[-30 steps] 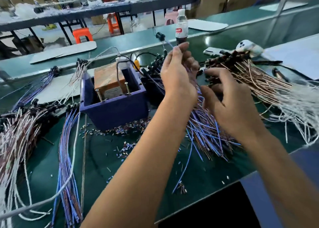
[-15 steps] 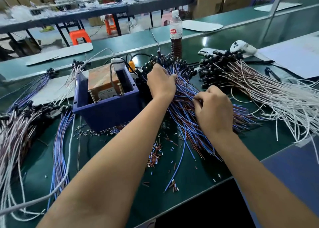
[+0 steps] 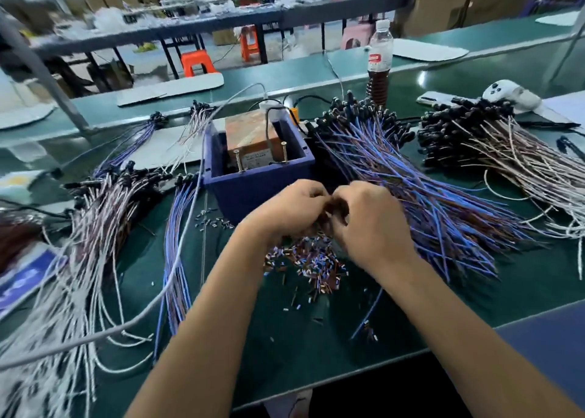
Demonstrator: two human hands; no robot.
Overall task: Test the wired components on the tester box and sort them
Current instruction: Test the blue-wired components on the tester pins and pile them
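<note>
Left hand (image 3: 289, 210): my fingers curled, pinching brown wire ends.
Right hand (image 3: 368, 224): curled on same ends.
Tester box (image 3: 258, 177): 12 o'clock of hands.
Blue-wire bundle (image 3: 411, 177): 2 o'clock.
Risk: ends may slip, tangle.

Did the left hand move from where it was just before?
Yes. The left hand came back toward the person, from the blue wires' black ends right of the blue tester box to just in front of it, meeting the right hand.
</note>
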